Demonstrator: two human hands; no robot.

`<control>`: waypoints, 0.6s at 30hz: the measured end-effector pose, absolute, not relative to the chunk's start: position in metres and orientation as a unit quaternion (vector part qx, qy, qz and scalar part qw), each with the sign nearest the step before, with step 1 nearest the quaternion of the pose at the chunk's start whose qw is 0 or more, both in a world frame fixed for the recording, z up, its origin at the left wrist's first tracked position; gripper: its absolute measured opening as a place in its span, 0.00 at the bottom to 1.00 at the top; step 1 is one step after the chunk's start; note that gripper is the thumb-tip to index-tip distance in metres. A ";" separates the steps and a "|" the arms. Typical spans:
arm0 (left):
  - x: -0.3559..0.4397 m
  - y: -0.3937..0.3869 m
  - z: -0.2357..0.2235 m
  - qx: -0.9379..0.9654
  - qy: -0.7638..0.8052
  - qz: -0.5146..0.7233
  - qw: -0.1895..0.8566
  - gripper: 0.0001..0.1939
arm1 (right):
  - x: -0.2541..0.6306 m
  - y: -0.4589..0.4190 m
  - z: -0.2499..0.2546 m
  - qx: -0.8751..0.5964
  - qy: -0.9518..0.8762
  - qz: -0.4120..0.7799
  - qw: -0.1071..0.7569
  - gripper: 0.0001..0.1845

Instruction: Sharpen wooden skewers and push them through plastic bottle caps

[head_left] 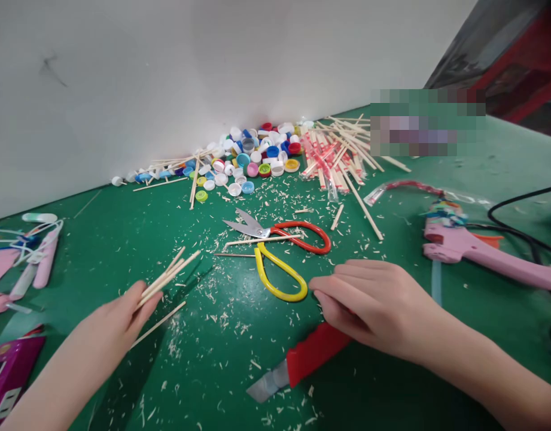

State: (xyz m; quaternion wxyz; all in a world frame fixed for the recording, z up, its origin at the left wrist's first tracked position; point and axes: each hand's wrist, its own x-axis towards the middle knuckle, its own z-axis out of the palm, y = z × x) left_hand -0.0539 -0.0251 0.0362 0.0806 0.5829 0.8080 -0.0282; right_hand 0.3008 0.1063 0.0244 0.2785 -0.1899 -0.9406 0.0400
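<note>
My left hand (118, 320) pinches a small bundle of thin wooden sticks (170, 276) that point up and to the right over the green table (221, 371). My right hand (374, 302) lies with its fingers curled together on a red utility knife (309, 353); the knife's grey blade (265, 386) sticks out toward the lower left. Just beyond the right fingertips lie scissors (279, 251) with one red and one yellow handle loop, closed, with a loose stick across them. Wood shavings are scattered all over the tabletop.
A heap of coloured bottle caps (252, 158) sits against the white wall. Wrapped and loose chopsticks (338, 152) are piled to its right. A pink glue gun (481, 251) with black cable lies at the right. Pink tools (28, 257) and a purple box (8, 374) lie at the left.
</note>
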 end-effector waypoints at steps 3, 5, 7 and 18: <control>-0.055 -0.052 0.019 0.597 0.798 -0.057 0.064 0.15 | 0.300 0.107 0.024 -0.196 -0.940 0.040 0.278 0.06; -0.052 -0.059 0.010 0.607 0.789 -0.083 0.046 0.16 | 0.300 0.108 0.024 -0.200 -0.937 0.041 0.284 0.06; -0.047 -0.060 0.005 0.616 0.783 -0.085 0.020 0.16 | 0.300 0.109 0.025 -0.203 -0.934 0.039 0.292 0.06; -0.023 -0.024 0.020 0.642 0.767 0.004 -0.013 0.12 | 0.301 0.109 0.023 -0.229 -0.935 0.030 0.269 0.12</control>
